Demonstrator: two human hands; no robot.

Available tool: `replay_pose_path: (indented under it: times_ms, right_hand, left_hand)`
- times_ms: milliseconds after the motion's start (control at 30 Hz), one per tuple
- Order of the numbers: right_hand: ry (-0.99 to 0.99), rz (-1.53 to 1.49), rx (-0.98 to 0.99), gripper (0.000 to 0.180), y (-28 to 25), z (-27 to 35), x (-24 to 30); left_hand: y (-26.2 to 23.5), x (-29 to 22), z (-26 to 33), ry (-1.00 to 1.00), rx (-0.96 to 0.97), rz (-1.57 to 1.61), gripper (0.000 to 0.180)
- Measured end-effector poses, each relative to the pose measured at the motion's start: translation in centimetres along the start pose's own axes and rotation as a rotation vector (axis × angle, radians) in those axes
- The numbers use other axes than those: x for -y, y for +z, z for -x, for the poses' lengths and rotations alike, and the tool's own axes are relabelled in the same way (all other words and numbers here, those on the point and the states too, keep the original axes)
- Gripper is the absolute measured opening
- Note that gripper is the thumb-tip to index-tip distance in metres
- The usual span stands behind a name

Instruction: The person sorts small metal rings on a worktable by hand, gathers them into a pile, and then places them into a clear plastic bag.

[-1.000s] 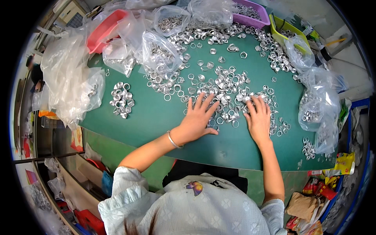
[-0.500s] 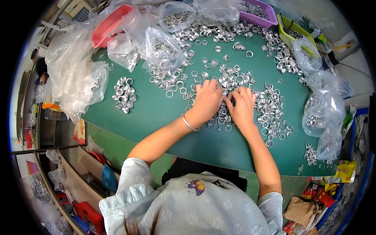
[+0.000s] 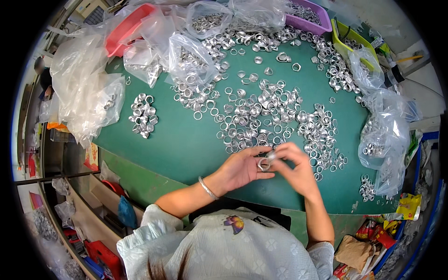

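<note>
I've left the pile of rings (image 3: 255,111) and now handle a single ring (image 3: 263,164), gripped in my left hand (image 3: 238,171). My right hand (image 3: 298,173) blurs beside it, grip unclear.

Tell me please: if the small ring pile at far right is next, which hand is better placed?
Probably the right hand: it is nearer that small pile, whereas the left hand is farther, palm up, with a ring at its fingers.
</note>
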State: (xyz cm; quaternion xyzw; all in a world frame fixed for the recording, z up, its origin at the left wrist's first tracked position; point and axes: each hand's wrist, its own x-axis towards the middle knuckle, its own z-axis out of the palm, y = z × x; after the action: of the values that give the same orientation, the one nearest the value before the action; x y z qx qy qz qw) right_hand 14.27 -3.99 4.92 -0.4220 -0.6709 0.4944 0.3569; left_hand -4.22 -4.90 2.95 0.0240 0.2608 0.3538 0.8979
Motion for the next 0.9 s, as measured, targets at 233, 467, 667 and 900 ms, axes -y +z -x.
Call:
replay_pose_path:
  times_ms: [233, 467, 667, 900]
  right_hand:
    - [-0.163, 0.931, -0.444, 0.014, -1.8, -5.5, -2.6]
    - [-0.172, 0.695, -0.405, 0.014, -2.6, -5.3, -3.6]
    - [0.466, -1.139, -0.225, 0.020, -3.5, -4.6, -2.2]
    - [-0.050, 0.752, -0.354, 0.025, -1.0, -10.4, -3.3]
  left_hand:
    - [-1.6, -0.4, 0.1, 0.005, -0.005, -0.317, 0.021]
    - [0.7, -5.4, -0.6, 0.677, -0.292, -1.345, 0.027]
    - [0.0, -7.8, -4.5, 0.726, -0.482, -1.984, 0.034]
    - [-0.8, -7.5, -4.7, 0.869, -0.445, -1.816, 0.030]
